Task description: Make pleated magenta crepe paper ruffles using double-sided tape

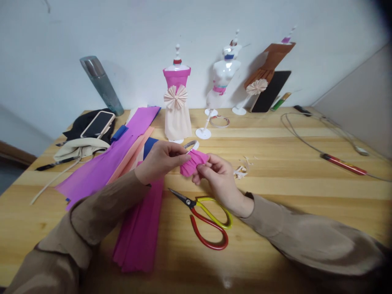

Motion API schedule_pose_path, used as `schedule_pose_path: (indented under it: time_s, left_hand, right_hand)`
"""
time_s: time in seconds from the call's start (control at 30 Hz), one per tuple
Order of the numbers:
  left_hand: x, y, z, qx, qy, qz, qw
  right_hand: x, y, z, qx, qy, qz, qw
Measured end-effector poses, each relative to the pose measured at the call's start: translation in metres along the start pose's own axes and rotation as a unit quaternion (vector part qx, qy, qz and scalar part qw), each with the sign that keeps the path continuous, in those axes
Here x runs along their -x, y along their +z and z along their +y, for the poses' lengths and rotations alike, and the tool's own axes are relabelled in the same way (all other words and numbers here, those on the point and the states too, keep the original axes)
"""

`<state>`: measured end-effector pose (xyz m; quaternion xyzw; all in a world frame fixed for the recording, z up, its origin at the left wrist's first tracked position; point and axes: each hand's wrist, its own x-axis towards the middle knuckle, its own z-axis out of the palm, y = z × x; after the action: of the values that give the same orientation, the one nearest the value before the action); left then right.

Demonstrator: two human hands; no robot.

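Between my two hands is a small pleated piece of bright pink crepe paper (pixel 193 162), held up over the table. My left hand (pixel 165 159) pinches its upper left edge with thumb and fingers. At its right side, my right hand (pixel 218 177) grips the folds between thumb and forefinger. A roll of white tape (pixel 192 144) shows just behind the pink piece; whether my fingers touch it I cannot tell. Below the hands lie scissors (pixel 202 218) with one red and one yellow handle, blades pointing left. Long magenta crepe paper (pixel 141 228) runs under my left forearm.
Small dress forms stand along the wall, one in a pink and cream dress (pixel 177 104), another in brown (pixel 266 67). Purple paper (pixel 113 159), a phone (pixel 98 124) and a spray bottle (pixel 102 85) are left. Paper scraps (pixel 241 171) and a red-handled corded tool (pixel 344 164) lie right.
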<state>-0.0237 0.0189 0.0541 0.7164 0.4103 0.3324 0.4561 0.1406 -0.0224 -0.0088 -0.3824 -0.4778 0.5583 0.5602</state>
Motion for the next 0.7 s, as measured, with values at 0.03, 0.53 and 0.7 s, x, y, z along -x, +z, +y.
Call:
schedule_pose_path:
  time_s: [0.03,0.53,0.7]
  left_hand:
    - [0.0,-0.0002,0.0,0.002,0.0,-0.004,1.0]
    - [0.0001,0.0,0.0014,-0.009,-0.003,-0.012,1.0]
    - [-0.0006,-0.0002,-0.0006,-0.005,-0.001,-0.011,1.0]
  right_hand:
    - [0.0002,-0.0003,0.0002,-0.004,0.0,-0.006,1.0]
    - [-0.0013,-0.0028,0.0026,0.007,-0.044,0.045,0.998]
    - [-0.0005,-0.0028,0.001,0.047,-0.044,0.013,0.998]
